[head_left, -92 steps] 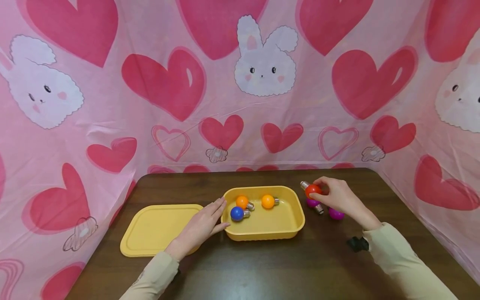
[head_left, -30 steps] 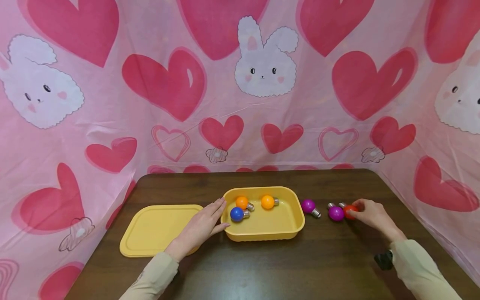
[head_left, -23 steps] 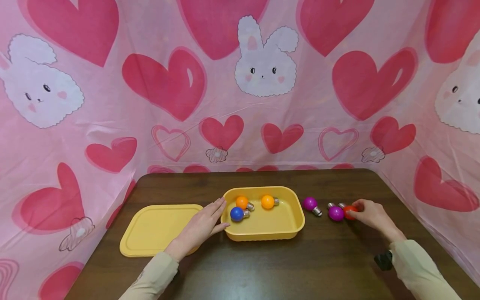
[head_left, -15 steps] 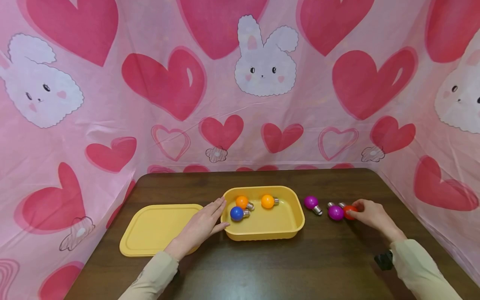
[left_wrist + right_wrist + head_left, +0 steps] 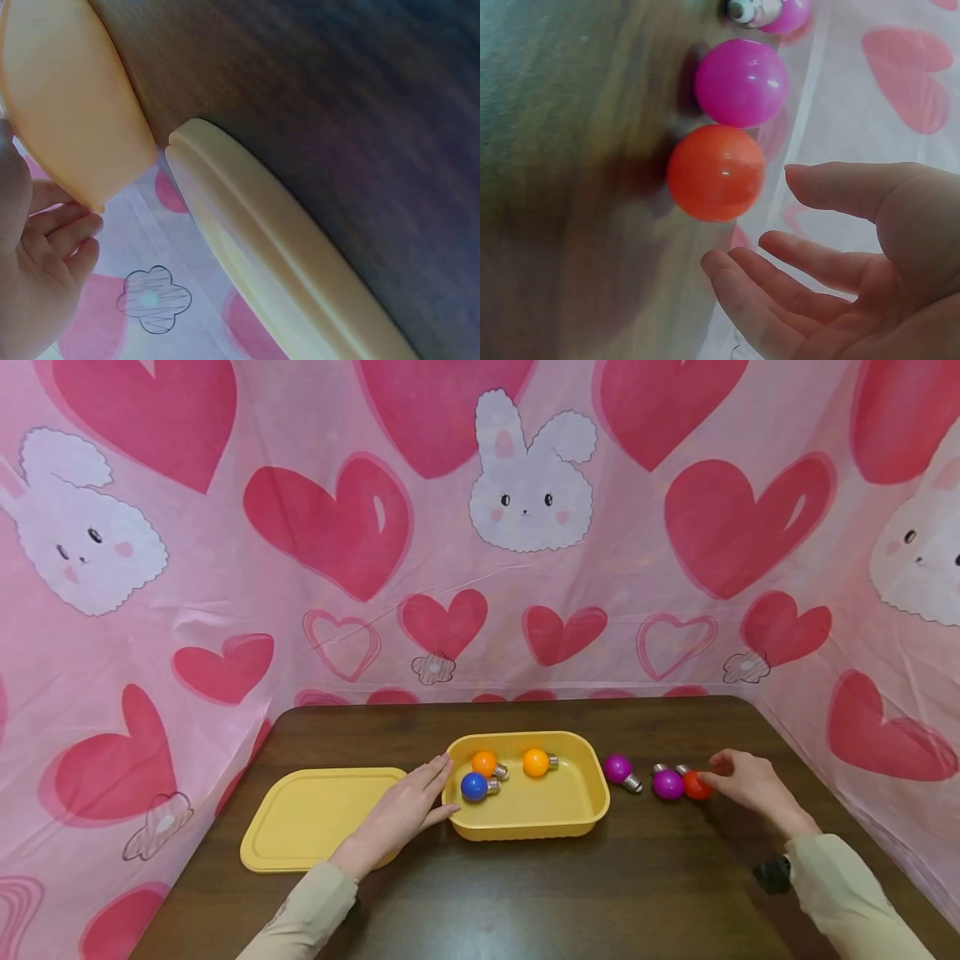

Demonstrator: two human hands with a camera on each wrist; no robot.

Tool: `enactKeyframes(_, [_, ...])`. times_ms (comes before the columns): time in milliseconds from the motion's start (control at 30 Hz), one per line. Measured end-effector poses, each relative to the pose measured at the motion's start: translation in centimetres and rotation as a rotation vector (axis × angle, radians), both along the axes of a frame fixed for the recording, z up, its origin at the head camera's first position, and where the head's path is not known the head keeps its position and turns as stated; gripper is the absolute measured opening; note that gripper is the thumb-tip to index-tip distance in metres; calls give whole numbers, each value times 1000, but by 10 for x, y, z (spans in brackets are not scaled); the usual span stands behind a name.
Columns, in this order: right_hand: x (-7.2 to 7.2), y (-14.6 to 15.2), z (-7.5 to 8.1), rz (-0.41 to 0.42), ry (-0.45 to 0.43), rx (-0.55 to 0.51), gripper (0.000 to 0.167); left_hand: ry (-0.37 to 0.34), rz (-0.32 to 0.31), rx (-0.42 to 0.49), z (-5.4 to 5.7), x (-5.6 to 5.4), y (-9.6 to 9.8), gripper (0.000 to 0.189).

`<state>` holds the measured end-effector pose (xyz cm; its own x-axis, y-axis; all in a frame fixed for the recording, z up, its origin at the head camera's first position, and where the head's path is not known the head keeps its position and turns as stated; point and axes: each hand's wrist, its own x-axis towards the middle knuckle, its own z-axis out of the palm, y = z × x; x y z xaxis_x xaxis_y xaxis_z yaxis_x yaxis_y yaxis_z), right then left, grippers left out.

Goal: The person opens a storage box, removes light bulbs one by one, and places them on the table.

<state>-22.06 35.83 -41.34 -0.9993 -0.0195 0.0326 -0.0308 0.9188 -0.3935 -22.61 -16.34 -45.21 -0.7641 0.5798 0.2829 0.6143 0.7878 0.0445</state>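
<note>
My left hand (image 5: 397,814) rests with straight fingers against the left wall of a yellow plastic container (image 5: 525,832). Inside lie two orange light bulbs (image 5: 536,763) and a blue light bulb (image 5: 474,787). At the right of the table my right hand (image 5: 753,787) hovers beside a red light bulb (image 5: 697,787). In the right wrist view its thumb and fingers stand spread, apart from the red bulb's globe (image 5: 716,174). A purple light bulb (image 5: 667,785) lies against the red one; another purple bulb (image 5: 618,768) lies nearer the container's right wall.
A flat yellow lid (image 5: 311,818) lies on the dark wooden table (image 5: 525,902) left of the container, partly under my left forearm. A pink cloth (image 5: 442,552) with hearts and rabbits hangs around the back and sides.
My right hand carried the red bulb from above the first purple bulb rightward, set it beside the second purple one, then let go and drew back slightly. My left hand stayed put.
</note>
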Motion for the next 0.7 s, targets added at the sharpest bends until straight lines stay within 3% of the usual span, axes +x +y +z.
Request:
enactKeyframes(500, [-4,-23,11,34,52,-6,45,22,-14,14,0,0,-1,72])
enactKeyframes(700, [-6,-40,14,85,118,-17,40,32,-19,14,-1,-1,-1,72])
